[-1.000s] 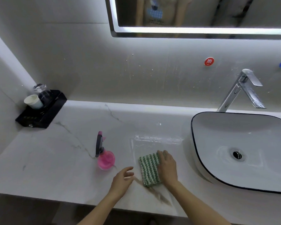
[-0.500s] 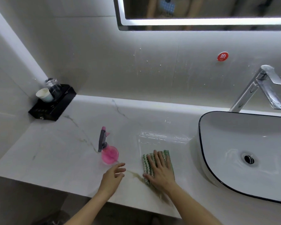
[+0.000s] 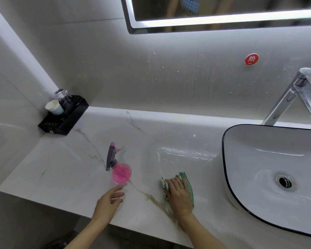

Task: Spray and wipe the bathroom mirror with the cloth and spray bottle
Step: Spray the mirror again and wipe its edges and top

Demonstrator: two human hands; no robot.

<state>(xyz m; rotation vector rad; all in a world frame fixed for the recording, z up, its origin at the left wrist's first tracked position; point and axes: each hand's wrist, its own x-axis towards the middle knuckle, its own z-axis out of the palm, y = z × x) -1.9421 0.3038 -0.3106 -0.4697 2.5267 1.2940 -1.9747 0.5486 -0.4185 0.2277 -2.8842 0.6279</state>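
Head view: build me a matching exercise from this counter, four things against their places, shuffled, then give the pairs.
Things:
1. spray bottle
2. cloth
3. paper cup
4. red sticker

Places:
A. on the wall above the faucet
B. on the black tray in the far left corner
C. under the right hand, on the counter
D. upright on the counter, just beyond the left hand

Pairs: 1-D, 2-C, 3-B, 4-A
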